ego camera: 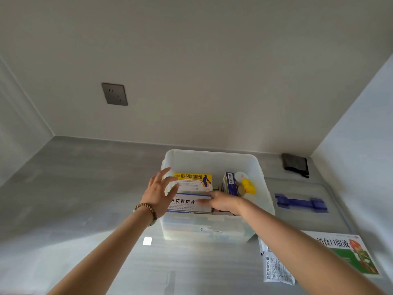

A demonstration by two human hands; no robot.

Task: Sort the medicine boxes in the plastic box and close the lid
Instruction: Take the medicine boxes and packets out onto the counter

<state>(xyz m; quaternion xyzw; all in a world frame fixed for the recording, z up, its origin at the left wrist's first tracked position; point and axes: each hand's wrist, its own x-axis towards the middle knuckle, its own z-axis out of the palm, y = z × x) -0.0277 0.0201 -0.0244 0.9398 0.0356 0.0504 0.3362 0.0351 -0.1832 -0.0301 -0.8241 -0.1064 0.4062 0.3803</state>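
So the translucent plastic box point(217, 226) sits on the grey counter point(74, 188) near the back wall, already partly filled. A yellow-topped medicine box point(192, 180) stands upright inside, a purple box point(230, 184) and a yellow-capped bottle point(247, 186) are to its right. The right hand point(223, 202) is down in the box with its fingers on a white-and-blue box point(189, 204); whether it really grips it, can't tell. The left hand point(158, 193) hovers at the left rim, fingers spread wide, holding nothing.

Not done, I'd say: a big green-and-white box point(357, 254) and a sachet point(276, 267) are still out on the counter, and the lid point(302, 203) with its blue handle lies flat to the right of the box.
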